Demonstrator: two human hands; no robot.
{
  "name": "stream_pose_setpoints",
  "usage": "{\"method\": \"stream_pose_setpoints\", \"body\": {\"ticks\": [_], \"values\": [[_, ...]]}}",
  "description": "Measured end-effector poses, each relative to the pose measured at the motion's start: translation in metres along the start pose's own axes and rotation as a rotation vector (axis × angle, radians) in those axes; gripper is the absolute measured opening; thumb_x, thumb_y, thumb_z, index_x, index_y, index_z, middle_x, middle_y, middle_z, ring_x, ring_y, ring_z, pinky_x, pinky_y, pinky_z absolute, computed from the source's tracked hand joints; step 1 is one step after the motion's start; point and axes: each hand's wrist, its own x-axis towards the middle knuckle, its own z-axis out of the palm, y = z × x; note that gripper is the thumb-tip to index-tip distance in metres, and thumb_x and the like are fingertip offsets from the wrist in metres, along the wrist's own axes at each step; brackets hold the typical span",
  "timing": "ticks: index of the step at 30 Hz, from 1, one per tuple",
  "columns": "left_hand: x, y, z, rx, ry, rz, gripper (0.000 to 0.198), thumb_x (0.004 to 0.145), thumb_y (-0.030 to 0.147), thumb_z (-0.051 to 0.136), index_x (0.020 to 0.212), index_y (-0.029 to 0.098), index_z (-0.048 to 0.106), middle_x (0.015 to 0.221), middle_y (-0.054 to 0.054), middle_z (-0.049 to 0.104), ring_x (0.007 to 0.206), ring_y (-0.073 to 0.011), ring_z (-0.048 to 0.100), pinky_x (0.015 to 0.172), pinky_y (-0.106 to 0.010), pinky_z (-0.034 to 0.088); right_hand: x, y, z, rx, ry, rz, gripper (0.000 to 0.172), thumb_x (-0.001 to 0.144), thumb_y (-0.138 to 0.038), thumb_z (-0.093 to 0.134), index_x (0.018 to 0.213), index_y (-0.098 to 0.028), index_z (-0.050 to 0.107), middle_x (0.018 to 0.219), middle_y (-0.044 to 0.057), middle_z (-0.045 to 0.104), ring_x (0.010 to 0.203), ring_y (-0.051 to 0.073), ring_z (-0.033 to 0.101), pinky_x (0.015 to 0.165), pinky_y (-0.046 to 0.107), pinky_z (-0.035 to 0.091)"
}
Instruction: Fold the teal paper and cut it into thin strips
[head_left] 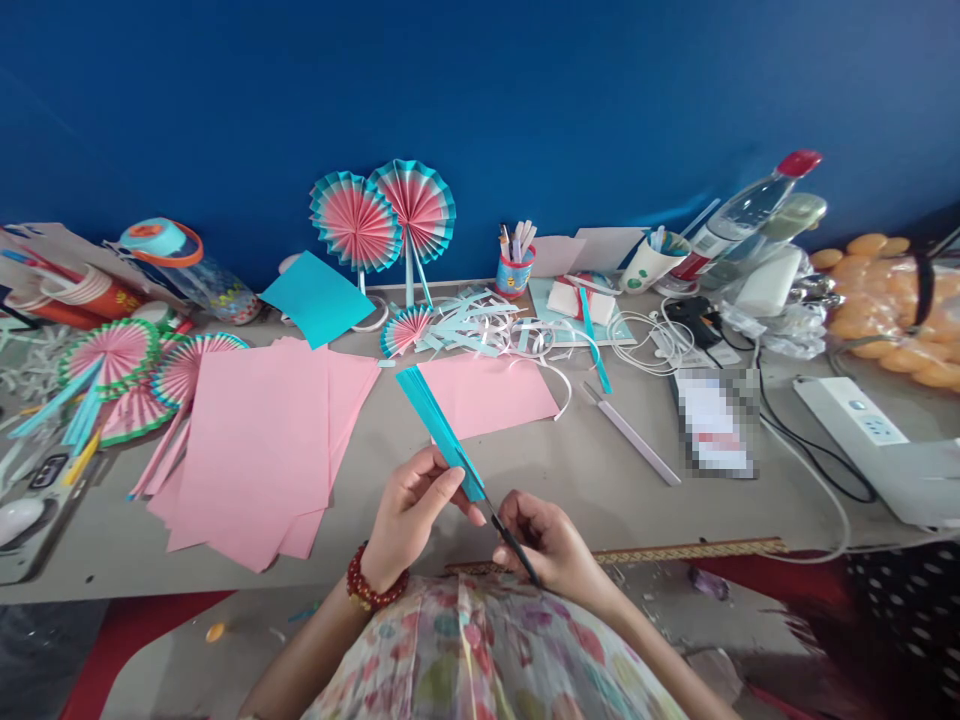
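My left hand (411, 510) pinches the near end of a folded blue paper strip (439, 428), which slants up and away over the table. A red bead bracelet sits on that wrist. My right hand (544, 540) is closed round a thin dark tool (514, 545), likely a pen or small blade. Its tip touches the strip's near end. Just beyond the strip lies a pink paper sheet (491, 392).
A stack of pink sheets (259, 450) lies to the left, with finished paper fans (120, 385) beyond it. Two fans (382, 215) stand against the blue wall. Paper scraps (480, 325), a pen cup (514, 270), cables, bottles and a power strip (862, 430) crowd the right. A ruler (690, 550) lies at the table edge.
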Motion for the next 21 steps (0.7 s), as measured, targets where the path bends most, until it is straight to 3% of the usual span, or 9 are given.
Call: {"method": "stream_pose_setpoints", "body": {"ticks": [8,16,21], "values": [[-0.002,0.002,0.001,0.03,0.005,0.012,0.031,0.093,0.046,0.061,0.082,0.017,0.059,0.075,-0.001,0.066,0.057,-0.0136,0.067,0.061,-0.026,0.052,0.0,0.003,0.0,-0.086,0.042,-0.036,0.055,0.069,-0.064,0.077,0.068,-0.021,0.044,0.058,-0.008,0.036,0.054,0.008,0.029,0.05,0.023,0.023],[0.003,-0.004,-0.013,0.05,0.111,0.115,0.025,0.093,0.043,0.062,0.09,0.019,0.061,0.063,0.003,0.054,0.057,-0.0096,0.05,0.057,-0.021,0.042,-0.001,0.003,0.001,-0.052,0.032,-0.034,0.054,0.067,-0.059,0.082,0.067,-0.021,0.043,0.057,-0.008,0.037,0.053,0.008,0.03,0.049,0.023,0.022],[0.006,-0.003,-0.012,-0.001,0.111,0.085,0.026,0.092,0.043,0.064,0.084,0.019,0.06,0.066,0.002,0.061,0.056,-0.0096,0.052,0.057,-0.022,0.044,-0.002,0.0,0.001,-0.042,0.023,-0.019,0.052,0.069,-0.059,0.08,0.067,-0.021,0.045,0.059,-0.008,0.037,0.054,0.008,0.03,0.05,0.023,0.022]]}}
